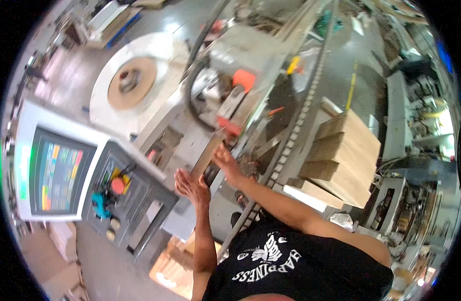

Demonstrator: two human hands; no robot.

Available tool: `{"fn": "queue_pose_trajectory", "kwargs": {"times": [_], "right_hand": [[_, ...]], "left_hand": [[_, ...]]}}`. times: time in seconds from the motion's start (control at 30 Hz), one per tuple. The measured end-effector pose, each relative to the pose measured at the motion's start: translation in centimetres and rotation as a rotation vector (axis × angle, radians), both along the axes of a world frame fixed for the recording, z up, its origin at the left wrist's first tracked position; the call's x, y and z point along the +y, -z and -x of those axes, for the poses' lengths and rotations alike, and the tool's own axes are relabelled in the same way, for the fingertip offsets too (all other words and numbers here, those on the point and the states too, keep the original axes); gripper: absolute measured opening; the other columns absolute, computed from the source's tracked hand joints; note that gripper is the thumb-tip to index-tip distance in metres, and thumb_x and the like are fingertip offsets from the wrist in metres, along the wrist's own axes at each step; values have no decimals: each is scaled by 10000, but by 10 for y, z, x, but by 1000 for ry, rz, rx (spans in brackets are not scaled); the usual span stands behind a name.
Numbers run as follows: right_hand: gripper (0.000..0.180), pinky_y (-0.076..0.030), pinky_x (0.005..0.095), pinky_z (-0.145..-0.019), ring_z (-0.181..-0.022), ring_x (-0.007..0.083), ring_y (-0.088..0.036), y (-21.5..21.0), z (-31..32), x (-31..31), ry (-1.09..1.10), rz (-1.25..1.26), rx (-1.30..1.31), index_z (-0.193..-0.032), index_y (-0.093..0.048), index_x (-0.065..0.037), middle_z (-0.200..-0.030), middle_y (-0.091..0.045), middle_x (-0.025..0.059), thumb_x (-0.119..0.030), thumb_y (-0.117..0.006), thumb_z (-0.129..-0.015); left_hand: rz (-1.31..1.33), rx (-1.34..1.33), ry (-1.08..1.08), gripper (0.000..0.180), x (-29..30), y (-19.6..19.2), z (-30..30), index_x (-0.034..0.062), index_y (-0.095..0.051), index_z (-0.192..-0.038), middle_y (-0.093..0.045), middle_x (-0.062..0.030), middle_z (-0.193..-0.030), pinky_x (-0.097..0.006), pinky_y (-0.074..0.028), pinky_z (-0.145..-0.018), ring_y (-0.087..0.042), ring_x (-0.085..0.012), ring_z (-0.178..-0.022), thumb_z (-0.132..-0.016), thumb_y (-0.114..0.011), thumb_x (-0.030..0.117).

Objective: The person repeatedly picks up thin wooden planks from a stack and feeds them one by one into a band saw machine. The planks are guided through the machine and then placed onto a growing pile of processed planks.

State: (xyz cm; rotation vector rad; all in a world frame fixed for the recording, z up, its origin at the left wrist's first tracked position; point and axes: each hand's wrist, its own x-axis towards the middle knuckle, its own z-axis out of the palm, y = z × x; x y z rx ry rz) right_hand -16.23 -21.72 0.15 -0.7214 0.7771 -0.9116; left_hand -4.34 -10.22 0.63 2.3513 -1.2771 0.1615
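Note:
A flat brown strip (206,156), its material unclear, lies slantwise on the machine bed in front of me. My left hand (192,186) is at the strip's near end, its fingers stretched out and the thumb apart. At the strip's right side, toward its far end, my right hand (226,161) has its fingers bent against the edge; blur softens the fingertips. Just beyond my right hand sits a red machine part (229,126). A pale metal plate (186,150) lies left of the strip.
To the left stands a control panel with a lit screen (57,170) and a red stop button (118,186). Beyond it is a large white roll (140,55) with a brown core. A chain rail (296,118) runs along the right. Stacked brown boards (343,155) stand past it.

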Motion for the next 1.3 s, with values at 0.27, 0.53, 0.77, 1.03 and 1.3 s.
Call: {"fn": "queue_pose_trajectory", "kwargs": {"times": [0.27,0.53,0.77,1.03,1.3], "right_hand": [[675,-506,435,-1112,-1358,294,-561,-39,101,64,-212,501,540,-1483,-515,-48,-1462,-570,144,-381,-808,-973],[547,-567,477,-946,-1120,390,-687,-104,289,145,-85,650,1161,-1344,-609,-23,-1215,-681,219,-341,-790,-938],[647,-554,491,-993,-1202,410,-630,-77,401,173,84,539,1828,-1400,-553,2,-1364,-593,217,-283,-788,-869],[602,-559,459,-1044,-1285,321,-620,-59,437,145,-290,398,2028,-1407,-558,-87,-1408,-620,119,-241,-776,-868],[408,-560,458,-946,-1141,299,-678,-102,417,136,-288,695,2074,-1203,-686,-117,-1166,-742,82,-224,-822,-833]], "left_hand": [[81,-41,59,884,-63,-11,35,21,-335,-1638,-333,-170,-1719,-564,-201,-1276,-276,-368,-1598,-965,-759,405],[16,-58,105,768,-19,-13,-3,57,-407,-1610,-413,-151,-1667,-573,-253,-1257,-358,-356,-1551,-993,-745,364],[95,12,77,679,78,-16,31,62,-452,-1584,-480,-186,-1585,-603,-311,-1210,-415,-387,-1486,-1032,-704,367],[182,151,202,664,92,-37,68,61,-471,-1568,-495,-217,-1557,-610,-293,-1211,-424,-418,-1462,-1008,-719,319],[350,317,306,736,88,-101,83,39,-463,-1575,-504,-221,-1545,-580,-305,-1211,-428,-425,-1455,-946,-782,249]]}}
